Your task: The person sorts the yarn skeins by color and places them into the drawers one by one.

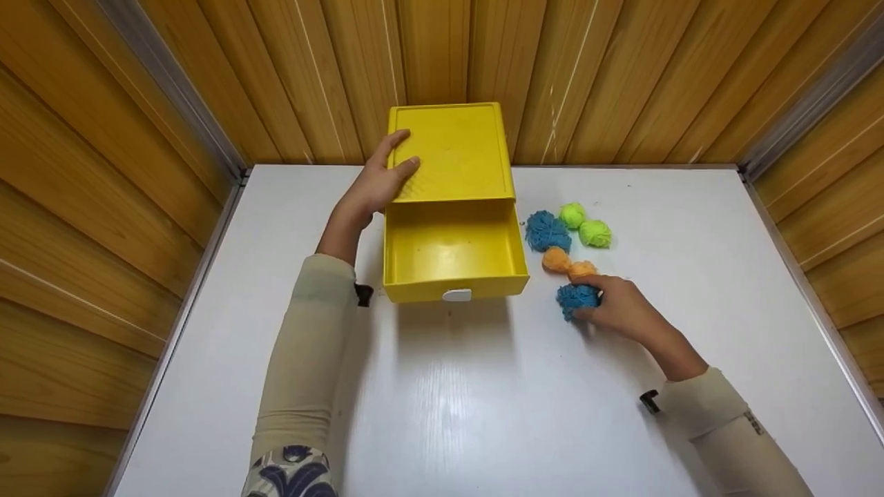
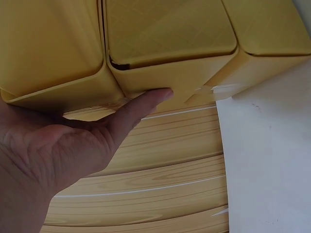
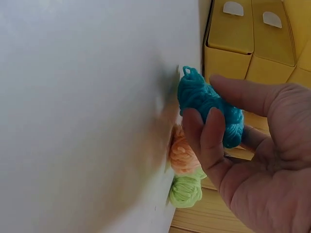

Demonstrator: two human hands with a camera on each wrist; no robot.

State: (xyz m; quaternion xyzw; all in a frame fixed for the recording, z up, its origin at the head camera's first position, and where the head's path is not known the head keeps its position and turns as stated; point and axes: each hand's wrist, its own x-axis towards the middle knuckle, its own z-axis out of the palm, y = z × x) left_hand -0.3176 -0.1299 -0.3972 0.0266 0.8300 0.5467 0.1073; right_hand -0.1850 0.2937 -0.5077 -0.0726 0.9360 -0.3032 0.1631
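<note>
My left hand (image 1: 378, 181) rests against the left edge of a yellow drawer box (image 1: 452, 148), its fingers stretched over the top edge. In the left wrist view, one straight finger lies along the box's side. A drawer (image 1: 456, 290) with a white handle (image 1: 456, 295) is pulled out toward me, its bare floor showing. Farther right, my right hand (image 1: 625, 307) grips a blue yarn ball (image 1: 577, 298) between thumb and fingers. The right wrist view shows this blue yarn ball (image 3: 211, 104) with a small loop sticking out at one end.
Two orange yarn balls (image 1: 555, 260) lie just beyond the right hand. Past them are another blue yarn ball (image 1: 548, 231) and two lime-green yarn balls (image 1: 594, 233). All lie on a white table (image 1: 442, 414), with wood-patterned walls (image 1: 621, 76) at its back and sides.
</note>
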